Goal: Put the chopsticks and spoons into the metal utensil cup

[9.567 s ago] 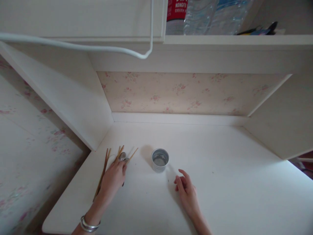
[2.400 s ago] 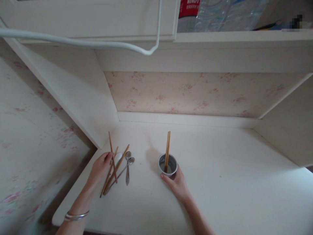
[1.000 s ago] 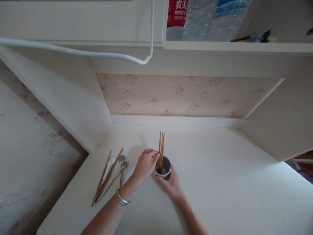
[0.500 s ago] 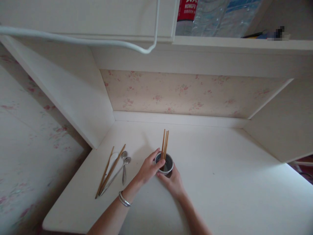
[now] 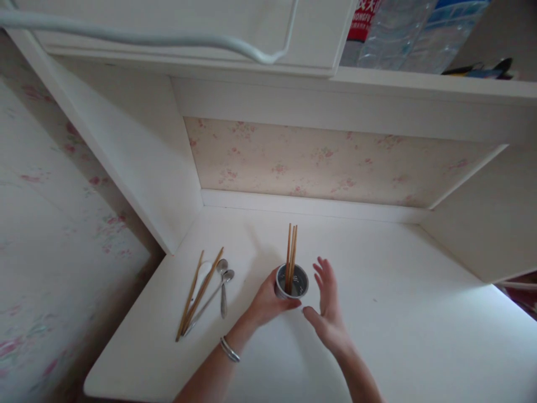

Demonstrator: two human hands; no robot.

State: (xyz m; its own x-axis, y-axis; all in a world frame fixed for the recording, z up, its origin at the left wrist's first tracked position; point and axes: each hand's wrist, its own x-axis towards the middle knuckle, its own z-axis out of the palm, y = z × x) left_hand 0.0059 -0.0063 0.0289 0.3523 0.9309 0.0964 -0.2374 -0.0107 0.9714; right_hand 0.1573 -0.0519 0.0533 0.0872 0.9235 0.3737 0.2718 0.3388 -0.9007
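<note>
My left hand (image 5: 268, 302) is wrapped round a grey, round utensil holder (image 5: 301, 286) with small holes inside. Several wooden chopsticks (image 5: 291, 252) stand upright in it, leaning on its back wall. Just to the right, my right hand (image 5: 329, 310) is off the holder, its fingers apart and nothing in them. Left of the hands, more chopsticks (image 5: 188, 296) lie on the white desk (image 5: 403, 324). Among them are a white spoon (image 5: 204, 271), a long-handled metal spoon (image 5: 227, 276) and a shorter metal spoon (image 5: 223, 296).
White side panels (image 5: 126, 140) flank the desk, and a floral back wall (image 5: 314, 162) rises behind it. Overhead, a cabinet door (image 5: 188, 22) carries a pale bar. Plastic bottles (image 5: 398, 33) stand on the upper shelf at the right.
My right hand has let go of the holder and moved off to the right, its fingers opening. My left hand has shifted from the rim to the holder's side. The view has tilted slightly.
</note>
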